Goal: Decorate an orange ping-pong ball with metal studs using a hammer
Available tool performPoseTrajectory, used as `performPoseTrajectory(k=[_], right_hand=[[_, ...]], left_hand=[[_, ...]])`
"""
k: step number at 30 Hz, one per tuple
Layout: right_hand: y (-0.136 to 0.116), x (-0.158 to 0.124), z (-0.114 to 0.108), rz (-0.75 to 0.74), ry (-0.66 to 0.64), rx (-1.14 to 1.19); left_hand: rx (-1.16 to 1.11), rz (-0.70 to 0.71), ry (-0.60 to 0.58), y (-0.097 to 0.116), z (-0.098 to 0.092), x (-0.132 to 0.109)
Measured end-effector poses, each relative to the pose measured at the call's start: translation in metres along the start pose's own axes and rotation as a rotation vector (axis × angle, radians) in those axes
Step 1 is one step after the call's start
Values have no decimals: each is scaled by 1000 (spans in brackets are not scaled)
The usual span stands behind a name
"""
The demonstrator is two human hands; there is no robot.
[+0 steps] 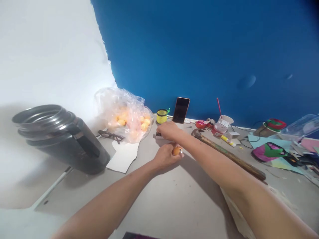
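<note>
Tabletop (179, 199), grey, littered, below blue wall (211, 49); hammer (229, 156) toward right edge. Left hand (165, 158) grips orange ball (176, 151); right hand (169, 130) curled, grip cannot be told.

Your arms, both bare, no sleeve inside frame: left forearm (117, 196) from lower left, right forearm (224, 162) from lower right. Left hand (163, 158), right hand (168, 130) ungloved. Silvery glint by left fingers, too small to identify.

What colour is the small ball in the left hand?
Orange: the small round ball in the left hand, clearest in the head view.
</note>
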State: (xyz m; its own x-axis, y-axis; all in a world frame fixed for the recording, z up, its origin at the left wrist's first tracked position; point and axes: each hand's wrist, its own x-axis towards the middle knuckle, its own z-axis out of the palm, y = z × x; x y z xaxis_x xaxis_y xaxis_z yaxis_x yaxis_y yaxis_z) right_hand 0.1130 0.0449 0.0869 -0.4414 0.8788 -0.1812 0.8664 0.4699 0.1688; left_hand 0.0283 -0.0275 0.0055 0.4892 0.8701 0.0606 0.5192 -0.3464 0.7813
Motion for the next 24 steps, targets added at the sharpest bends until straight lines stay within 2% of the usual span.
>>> performPoseTrajectory(k=[6, 14, 24], right_hand=[[-9, 4, -1, 7, -19, -21], [-7, 5, 1, 26, 3, 32], [-5, 7, 8, 48, 24, 94]], left_hand=[[23, -11, 0, -4, 2, 2], [42, -21, 29, -4, 4, 3], [62, -5, 8, -8, 6, 7]])
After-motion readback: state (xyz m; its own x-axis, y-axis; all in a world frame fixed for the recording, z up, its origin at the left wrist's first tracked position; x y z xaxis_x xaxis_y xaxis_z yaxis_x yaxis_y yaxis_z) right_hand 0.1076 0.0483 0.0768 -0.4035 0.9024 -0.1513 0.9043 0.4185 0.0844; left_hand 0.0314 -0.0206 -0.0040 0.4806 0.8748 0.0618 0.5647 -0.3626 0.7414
